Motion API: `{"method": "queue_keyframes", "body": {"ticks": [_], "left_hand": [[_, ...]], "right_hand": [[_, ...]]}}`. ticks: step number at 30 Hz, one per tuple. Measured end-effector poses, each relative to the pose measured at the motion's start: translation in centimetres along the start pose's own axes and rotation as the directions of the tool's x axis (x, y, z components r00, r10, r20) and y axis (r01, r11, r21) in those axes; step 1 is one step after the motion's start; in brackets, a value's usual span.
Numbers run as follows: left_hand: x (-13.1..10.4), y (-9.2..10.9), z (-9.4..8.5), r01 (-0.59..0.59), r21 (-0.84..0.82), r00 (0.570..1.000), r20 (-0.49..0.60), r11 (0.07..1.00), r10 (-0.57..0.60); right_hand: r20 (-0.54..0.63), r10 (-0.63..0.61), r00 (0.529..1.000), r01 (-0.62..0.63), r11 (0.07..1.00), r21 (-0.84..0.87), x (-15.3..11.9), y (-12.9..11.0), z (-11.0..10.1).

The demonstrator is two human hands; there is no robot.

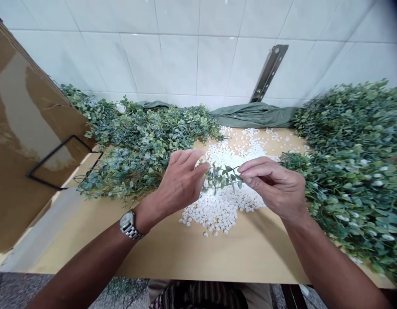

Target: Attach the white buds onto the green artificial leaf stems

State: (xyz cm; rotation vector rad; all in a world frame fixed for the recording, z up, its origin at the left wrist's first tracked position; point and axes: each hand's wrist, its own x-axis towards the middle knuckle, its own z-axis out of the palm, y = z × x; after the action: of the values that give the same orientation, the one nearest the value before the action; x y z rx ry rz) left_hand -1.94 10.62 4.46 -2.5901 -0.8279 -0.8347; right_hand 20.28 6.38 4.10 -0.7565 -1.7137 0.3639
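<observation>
Between my two hands a sprig of artificial greenery (227,175) with small round leaves is held level above the table. My left hand (183,178), with a metal-band watch on its wrist, is closed at the sprig's leafy left end; its fingertips are partly hidden behind the hand. My right hand (275,182) pinches the thin stem end at the right between thumb and fingers. Under the hands spreads a heap of small white bead-like pieces (214,212), several of them lying loose at the near edge.
Piles of green sprigs lie on the left (146,133) and right (353,124), the right one with white bits among the leaves. A cardboard sheet (31,128) stands at the left. Green cloth (256,115) and a metal bracket (269,73) are by the tiled wall (179,60).
</observation>
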Motion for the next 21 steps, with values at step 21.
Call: {"method": "queue_keyframes", "body": {"ticks": [21], "left_hand": [[-1.6, 1.8, 0.4, 0.377, -0.682, 0.909, 0.142, 0.627, -0.392]], "right_hand": [[-0.216, -0.026, 0.976, 0.020, 0.999, -0.030, -0.5, 0.0, -0.6]]}}
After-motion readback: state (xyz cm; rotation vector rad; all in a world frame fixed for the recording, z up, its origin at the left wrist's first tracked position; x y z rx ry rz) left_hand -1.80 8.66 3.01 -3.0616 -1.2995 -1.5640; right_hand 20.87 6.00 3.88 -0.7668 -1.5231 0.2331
